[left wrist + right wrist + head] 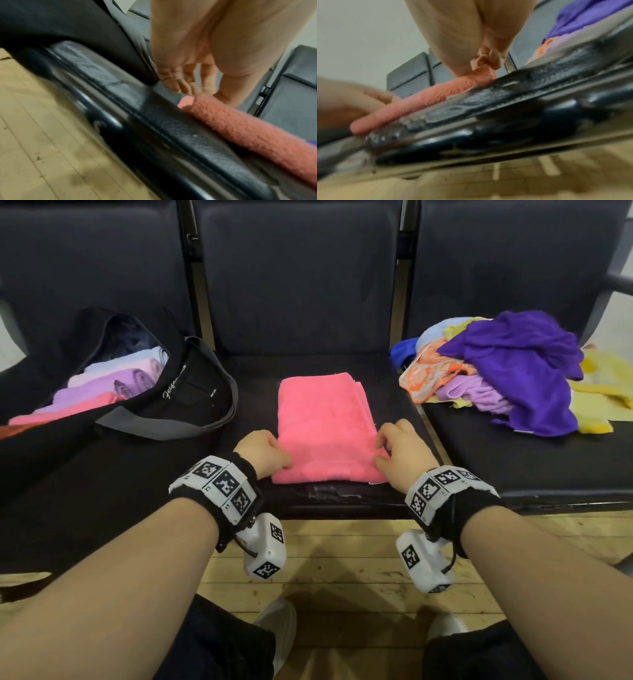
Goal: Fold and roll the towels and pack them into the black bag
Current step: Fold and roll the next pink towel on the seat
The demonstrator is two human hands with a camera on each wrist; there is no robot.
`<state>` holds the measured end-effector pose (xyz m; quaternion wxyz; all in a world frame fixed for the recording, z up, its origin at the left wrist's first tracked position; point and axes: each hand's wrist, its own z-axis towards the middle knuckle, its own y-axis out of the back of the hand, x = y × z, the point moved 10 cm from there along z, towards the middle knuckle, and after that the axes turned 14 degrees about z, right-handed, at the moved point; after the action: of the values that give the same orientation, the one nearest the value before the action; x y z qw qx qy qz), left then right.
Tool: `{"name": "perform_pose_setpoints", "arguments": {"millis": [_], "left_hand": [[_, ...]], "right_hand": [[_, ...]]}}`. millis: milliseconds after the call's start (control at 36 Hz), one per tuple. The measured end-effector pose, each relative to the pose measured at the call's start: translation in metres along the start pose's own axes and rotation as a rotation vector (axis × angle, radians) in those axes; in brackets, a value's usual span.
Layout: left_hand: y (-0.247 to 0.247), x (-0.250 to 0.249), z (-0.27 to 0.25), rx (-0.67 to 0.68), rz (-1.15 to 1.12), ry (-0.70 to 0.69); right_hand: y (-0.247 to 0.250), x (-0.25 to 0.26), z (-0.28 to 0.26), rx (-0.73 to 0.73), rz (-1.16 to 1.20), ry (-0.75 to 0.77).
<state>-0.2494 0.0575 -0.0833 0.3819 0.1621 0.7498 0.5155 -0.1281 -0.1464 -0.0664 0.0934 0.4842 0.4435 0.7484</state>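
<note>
A pink towel, folded into a long strip, lies on the middle seat with its short end toward me. My left hand pinches the near left corner, thumb on top. At the near right corner my right hand curls its fingers round the edge. The black bag lies open on the left seat, holding several rolled towels in pink, lilac and pale blue.
A loose pile of towels, purple on top with yellow, orange and blue beneath, covers the right seat. The bag's grey strap lies close to the pink towel's left side. Wooden floor runs below the seat's front edge.
</note>
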Motion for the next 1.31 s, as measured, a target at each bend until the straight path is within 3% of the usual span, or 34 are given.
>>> {"name": "perform_pose_setpoints", "arguments": {"millis": [56, 167, 389, 528, 722, 833, 1028, 1139, 1305], "left_hand": [[0.001, -0.01, -0.001, -0.029, -0.021, -0.127], [-0.003, -0.029, -0.011, 0.003, 0.084, -0.306], [0.007, -0.032, -0.02, -0.031, 0.102, -0.33], [-0.007, -0.03, -0.024, 0.059, 0.148, -0.341], [-0.013, -0.031, -0.022, 0.058, 0.178, -0.409], [-0.008, -0.023, -0.011, 0.011, 0.053, -0.333], [-0.005, 0.0, 0.005, 0.023, -0.244, -0.117], [-0.014, 0.005, 0.007, 0.118, -0.333, -0.047], [-0.016, 0.005, 0.005, 0.202, -0.249, -0.004]], "right_hand": [[-0.004, 0.011, 0.0, 0.027, -0.003, 0.101], [-0.011, 0.016, 0.001, 0.101, -0.074, 0.151], [-0.009, 0.015, -0.006, 0.184, -0.07, 0.169], [-0.015, 0.02, -0.014, 0.271, -0.296, 0.235], [-0.01, 0.017, -0.016, 0.204, -0.322, 0.279], [-0.001, 0.01, -0.016, 0.159, -0.185, 0.205], [0.001, -0.025, -0.008, 0.109, 0.159, -0.106], [0.006, -0.025, -0.007, 0.04, 0.188, -0.154], [0.003, -0.023, -0.002, 0.021, 0.134, -0.232]]}}
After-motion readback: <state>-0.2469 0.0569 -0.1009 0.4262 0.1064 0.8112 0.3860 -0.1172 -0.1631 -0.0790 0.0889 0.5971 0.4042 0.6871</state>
